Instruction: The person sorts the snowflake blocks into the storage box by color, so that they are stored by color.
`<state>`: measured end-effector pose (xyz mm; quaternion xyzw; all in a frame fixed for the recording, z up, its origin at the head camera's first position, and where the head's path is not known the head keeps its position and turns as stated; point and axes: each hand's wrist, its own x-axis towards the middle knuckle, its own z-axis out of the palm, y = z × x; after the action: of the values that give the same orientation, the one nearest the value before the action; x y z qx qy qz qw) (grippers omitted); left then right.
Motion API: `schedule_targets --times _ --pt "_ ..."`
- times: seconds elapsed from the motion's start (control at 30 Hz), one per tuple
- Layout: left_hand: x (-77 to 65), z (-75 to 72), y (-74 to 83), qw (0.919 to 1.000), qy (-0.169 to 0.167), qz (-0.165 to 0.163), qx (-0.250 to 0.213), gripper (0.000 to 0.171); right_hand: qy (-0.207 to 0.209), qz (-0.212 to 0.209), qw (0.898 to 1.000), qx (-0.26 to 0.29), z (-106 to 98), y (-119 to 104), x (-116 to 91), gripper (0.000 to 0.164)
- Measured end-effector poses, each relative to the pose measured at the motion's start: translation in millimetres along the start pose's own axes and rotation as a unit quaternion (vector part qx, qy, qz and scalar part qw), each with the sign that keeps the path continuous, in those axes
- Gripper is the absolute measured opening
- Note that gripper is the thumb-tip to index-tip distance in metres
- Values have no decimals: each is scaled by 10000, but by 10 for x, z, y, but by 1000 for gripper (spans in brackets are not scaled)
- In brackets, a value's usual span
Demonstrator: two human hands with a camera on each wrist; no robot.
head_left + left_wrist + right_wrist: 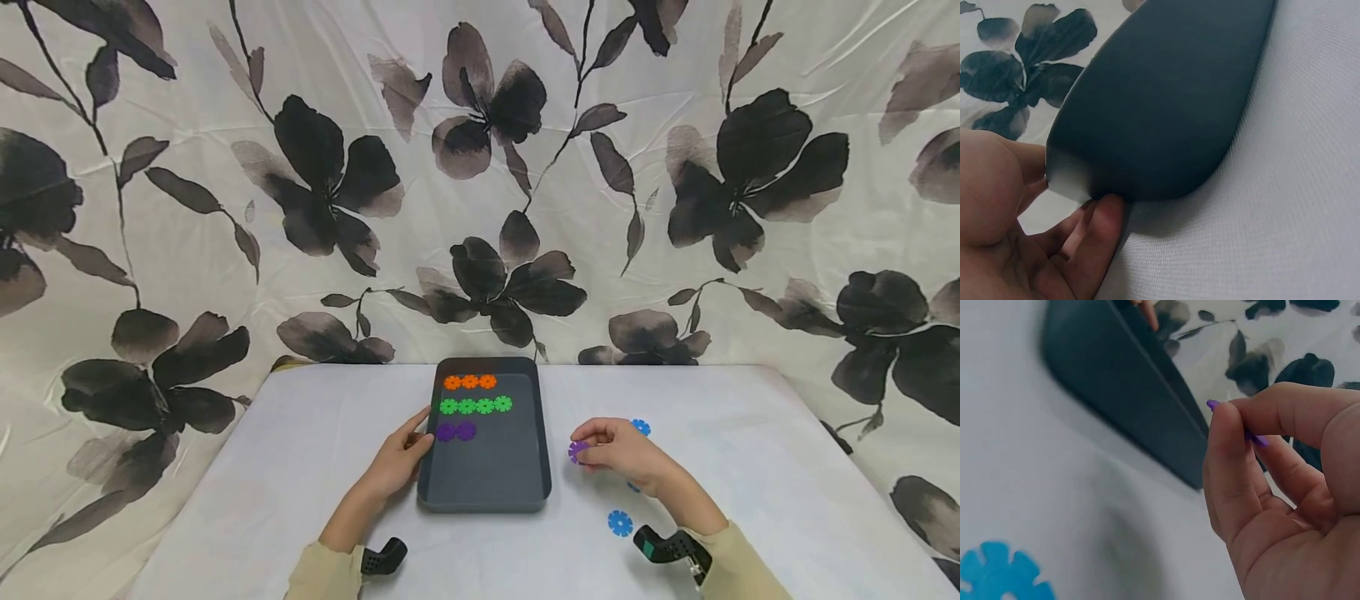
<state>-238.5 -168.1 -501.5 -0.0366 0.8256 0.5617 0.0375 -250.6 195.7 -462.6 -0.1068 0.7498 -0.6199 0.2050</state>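
"What did the right hand [618, 450] have?"

"A purple disc [576, 452], notched around its rim, pinched between the tips of thumb and finger. The hand was bent over it, to the right of the tray [487, 483] and apart from it. From the right wrist, only slivers of purple showed (the fingertips hid the rest)."

"And the left hand [397, 458]?"

"That one gripped the tray's left edge, thumb at the rim and fingers against the outside wall."

"Where was the tray itself?"

"On the white table [300, 467], between the two hands, its long sides running away from the person."

"Anything in it?"

"Three rows. Three orange discs [470, 382] were at the far end, four green discs [485, 406] came next, and a purple pair [466, 431] lay nearest the person, starting just beside the left thumb. The near half of the tray's floor was bare."

"Any other colours?"

"Blue discs [620, 523], on the table to the right. One was just beyond the right hand, one was mostly hidden beneath it, and one lay nearer the person, in full view."

"What hung behind?"

"A pale cloth [600, 250] printed with dark flowers."
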Motion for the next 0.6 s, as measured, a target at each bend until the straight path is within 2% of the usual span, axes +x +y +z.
schedule_targets --times 0.2,0.47,0.6 --pt "10 -15 18 10000 -15 -49 -78 52 -341 137 9976 578 3 -150 139 38" --pt "24 -20 11 9999 -33 -52 -92 52 -560 134 9965 613 99 -345 363 32" --pt "10 -19 -6 9999 -25 -89 -78 52 -731 55 9960 513 175 -402 485 34"
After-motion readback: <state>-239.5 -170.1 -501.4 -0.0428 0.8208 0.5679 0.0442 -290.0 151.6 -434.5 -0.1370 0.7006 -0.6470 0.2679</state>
